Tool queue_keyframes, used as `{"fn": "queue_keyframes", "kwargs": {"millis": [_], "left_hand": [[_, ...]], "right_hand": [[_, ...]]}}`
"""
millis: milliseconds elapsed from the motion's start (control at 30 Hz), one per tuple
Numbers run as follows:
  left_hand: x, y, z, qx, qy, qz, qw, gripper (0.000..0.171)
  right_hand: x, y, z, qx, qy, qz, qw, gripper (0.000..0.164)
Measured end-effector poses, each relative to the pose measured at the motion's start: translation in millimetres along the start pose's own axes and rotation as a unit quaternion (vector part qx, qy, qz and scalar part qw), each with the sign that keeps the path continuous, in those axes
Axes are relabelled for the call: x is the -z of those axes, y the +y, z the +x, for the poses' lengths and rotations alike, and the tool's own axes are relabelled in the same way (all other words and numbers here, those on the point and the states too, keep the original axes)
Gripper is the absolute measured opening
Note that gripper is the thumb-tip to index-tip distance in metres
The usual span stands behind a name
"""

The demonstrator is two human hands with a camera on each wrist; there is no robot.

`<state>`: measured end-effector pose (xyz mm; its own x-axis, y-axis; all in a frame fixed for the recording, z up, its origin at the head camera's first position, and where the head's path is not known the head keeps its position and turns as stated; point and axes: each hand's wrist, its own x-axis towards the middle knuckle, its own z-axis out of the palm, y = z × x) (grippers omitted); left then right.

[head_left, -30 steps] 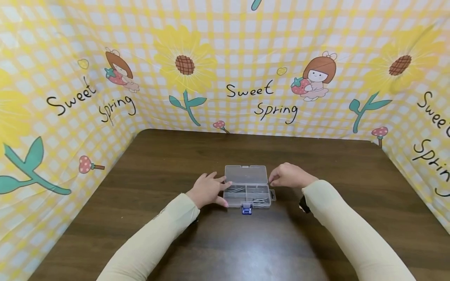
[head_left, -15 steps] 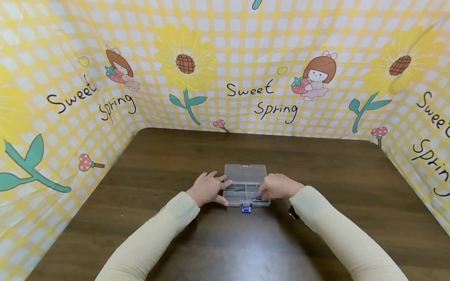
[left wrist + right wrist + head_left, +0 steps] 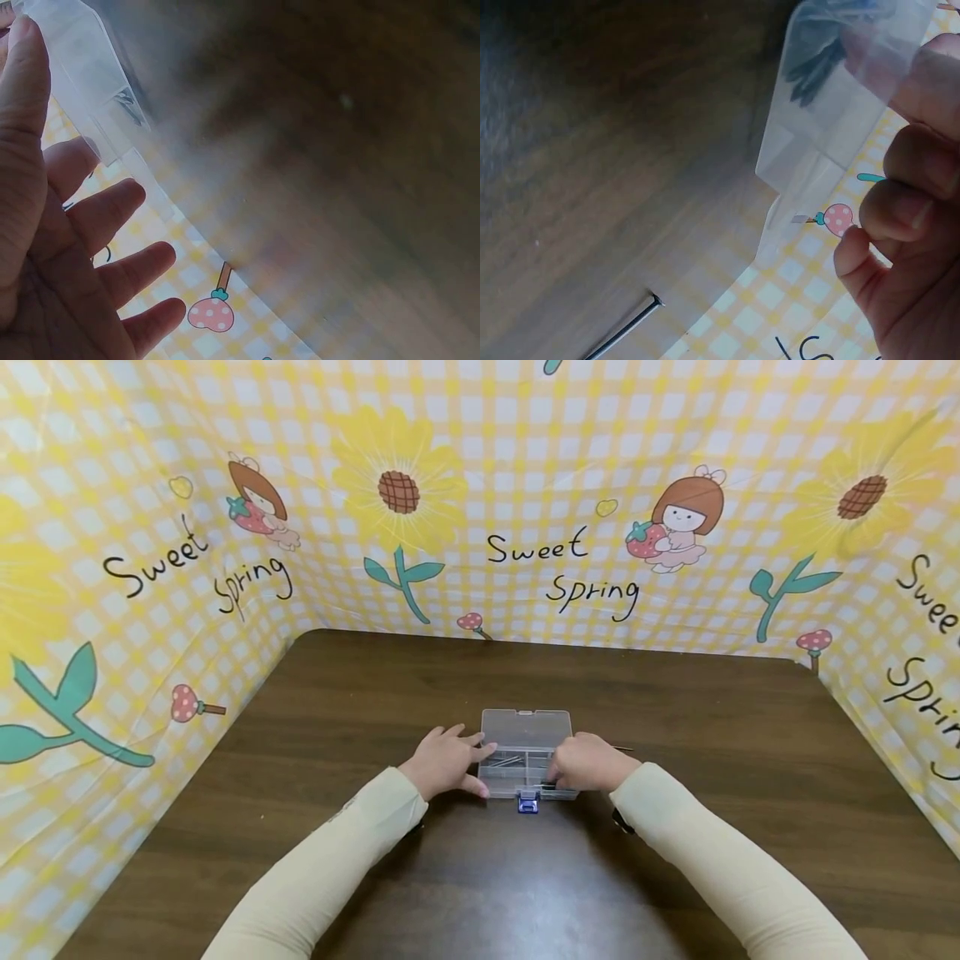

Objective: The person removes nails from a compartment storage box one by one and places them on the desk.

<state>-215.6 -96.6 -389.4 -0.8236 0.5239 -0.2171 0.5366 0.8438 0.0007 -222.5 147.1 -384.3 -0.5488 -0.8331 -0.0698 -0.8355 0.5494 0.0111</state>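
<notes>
A clear plastic compartment box (image 3: 491,783) lies on the table with its lid (image 3: 521,727) folded back. My left hand (image 3: 442,764) rests at its left end, thumb by the front corner and index finger over the side, the other fingers spread. My right hand (image 3: 596,764) reaches into the right side of the box, its outer fingers curled. Through the box wall, the right wrist view shows a fingertip beside dark nails (image 3: 821,71); I cannot tell whether it pinches one. More nails (image 3: 506,762) lie in the rear left compartment. One nail (image 3: 626,330) lies on the table, right of the box.
A blue latch (image 3: 528,803) sticks out from the box's front edge. The brown wooden table (image 3: 375,685) reaches back to a yellow checked cloth (image 3: 420,585), which hangs behind it and on both sides.
My right hand has come from beside the box, leftward and toward me, into its right part. The nail on the table now shows past that hand. My left hand has stayed put.
</notes>
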Motion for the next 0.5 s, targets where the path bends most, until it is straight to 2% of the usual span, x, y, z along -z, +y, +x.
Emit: {"fn": "queue_keyframes", "kwargs": {"millis": [200, 400, 500], "left_hand": [[1.7, 0.9, 0.1, 0.0, -0.003, 0.003, 1.0, 0.077], [1.8, 0.4, -0.3, -0.005, -0.001, -0.001, 1.0, 0.077], [2.0, 0.5, -0.1, -0.007, 0.002, -0.001, 1.0, 0.077]], "right_hand": [[-4.2, -0.7, 1.4, 0.024, 0.032, -0.03, 0.999, 0.028], [-3.4, -1.9, 0.7, 0.029, 0.041, -0.022, 0.999, 0.021], [-3.5, -1.1, 0.5, 0.036, 0.049, -0.028, 0.998, 0.025]]}}
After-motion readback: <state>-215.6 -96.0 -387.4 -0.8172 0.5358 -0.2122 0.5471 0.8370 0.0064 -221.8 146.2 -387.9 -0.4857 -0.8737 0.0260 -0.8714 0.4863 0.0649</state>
